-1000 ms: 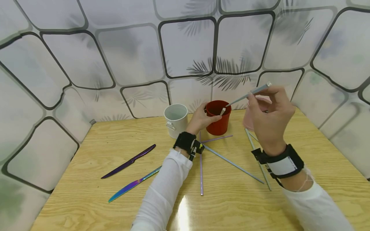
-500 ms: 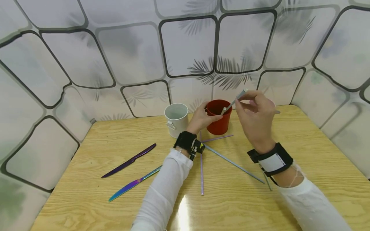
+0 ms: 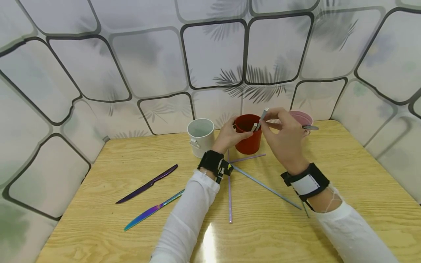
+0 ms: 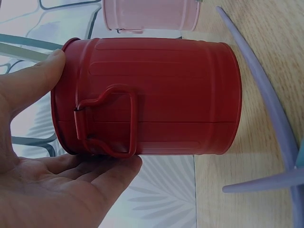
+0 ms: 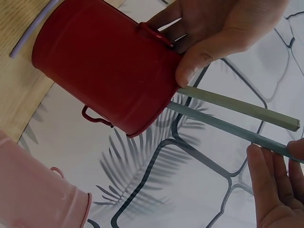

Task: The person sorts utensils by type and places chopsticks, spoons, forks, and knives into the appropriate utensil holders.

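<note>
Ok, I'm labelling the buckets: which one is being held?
The red bucket, the middle one: the left hand holds it. Neither of the hands holds the white bucket or the pink bucket.

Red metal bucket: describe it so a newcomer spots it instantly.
Look to the back of the pale wooden table. There, the red metal bucket stands between the white metal bucket and the pink metal bucket. Only it is red; the person's left hand holds it.

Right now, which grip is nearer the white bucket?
Left. Left grip is beside the white bucket, holding the red bucket; right grip is farther right, past the red one.
</note>
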The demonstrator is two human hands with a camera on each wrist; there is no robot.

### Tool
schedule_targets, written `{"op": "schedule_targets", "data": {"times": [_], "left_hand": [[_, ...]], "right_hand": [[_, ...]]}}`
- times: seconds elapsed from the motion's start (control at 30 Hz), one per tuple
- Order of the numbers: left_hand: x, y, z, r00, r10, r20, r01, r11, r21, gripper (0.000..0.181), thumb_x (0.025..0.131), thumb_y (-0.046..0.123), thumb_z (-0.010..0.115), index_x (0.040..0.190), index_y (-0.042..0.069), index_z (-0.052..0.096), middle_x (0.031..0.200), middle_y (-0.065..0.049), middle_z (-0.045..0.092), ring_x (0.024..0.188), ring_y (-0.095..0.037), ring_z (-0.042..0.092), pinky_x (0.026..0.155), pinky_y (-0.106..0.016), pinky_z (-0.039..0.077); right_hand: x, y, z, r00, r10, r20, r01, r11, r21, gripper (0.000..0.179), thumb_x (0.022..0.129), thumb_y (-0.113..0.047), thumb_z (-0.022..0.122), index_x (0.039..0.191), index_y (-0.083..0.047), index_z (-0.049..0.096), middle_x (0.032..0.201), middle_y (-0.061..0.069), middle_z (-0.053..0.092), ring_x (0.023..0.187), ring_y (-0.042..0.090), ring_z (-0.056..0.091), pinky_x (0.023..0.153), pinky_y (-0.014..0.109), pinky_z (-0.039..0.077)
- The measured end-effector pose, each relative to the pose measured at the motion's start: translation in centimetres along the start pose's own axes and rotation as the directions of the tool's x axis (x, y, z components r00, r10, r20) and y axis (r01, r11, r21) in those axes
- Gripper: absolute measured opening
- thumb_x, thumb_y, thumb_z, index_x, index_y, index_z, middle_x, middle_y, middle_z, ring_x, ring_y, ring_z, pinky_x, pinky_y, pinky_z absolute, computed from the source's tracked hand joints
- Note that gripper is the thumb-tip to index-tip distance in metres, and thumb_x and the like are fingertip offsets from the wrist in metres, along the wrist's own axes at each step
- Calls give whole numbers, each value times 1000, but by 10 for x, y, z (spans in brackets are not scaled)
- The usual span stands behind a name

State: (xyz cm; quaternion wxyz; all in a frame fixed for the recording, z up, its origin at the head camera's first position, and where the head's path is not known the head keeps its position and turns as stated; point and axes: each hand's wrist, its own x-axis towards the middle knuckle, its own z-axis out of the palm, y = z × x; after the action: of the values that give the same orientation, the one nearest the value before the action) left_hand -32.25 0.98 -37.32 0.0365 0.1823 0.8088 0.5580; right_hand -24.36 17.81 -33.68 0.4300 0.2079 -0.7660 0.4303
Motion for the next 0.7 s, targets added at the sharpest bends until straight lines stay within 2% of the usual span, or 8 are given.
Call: {"op": "schedule_targets", "data": {"times": [0.3, 0.47, 0.7], "left_hand": [[0, -1, 0, 1000, -15, 7, 15, 1000, -14, 71, 91, 19, 80, 151, 5, 45, 142, -13, 58, 126, -29, 59, 101, -37, 53], [1, -1, 0, 1000, -4, -1, 4, 1000, -3, 72, 90, 19, 81, 151, 4, 46, 141, -13, 59, 125, -28, 59, 100, -35, 53], [0, 0, 0, 1000, -5, -10, 5, 1000, -9, 71, 89, 20, 82, 149, 5, 48, 139, -12, 60, 124, -27, 60, 99, -35, 53]], "right_hand": [[-1, 10, 0, 995, 27, 101, -15, 993, -115, 16, 89, 6, 75, 102, 3, 66, 98, 12, 73, 91, 25, 73, 78, 46, 62], [-3, 14, 1, 989, 30, 143, -11, 991, -134, 16, 88, 6, 74, 101, 2, 66, 98, 14, 74, 90, 26, 74, 78, 47, 62], [-5, 17, 3, 986, 31, 164, -4, 987, -160, 13, 88, 4, 73, 99, 1, 67, 92, 14, 75, 84, 28, 75, 75, 48, 63]]}}
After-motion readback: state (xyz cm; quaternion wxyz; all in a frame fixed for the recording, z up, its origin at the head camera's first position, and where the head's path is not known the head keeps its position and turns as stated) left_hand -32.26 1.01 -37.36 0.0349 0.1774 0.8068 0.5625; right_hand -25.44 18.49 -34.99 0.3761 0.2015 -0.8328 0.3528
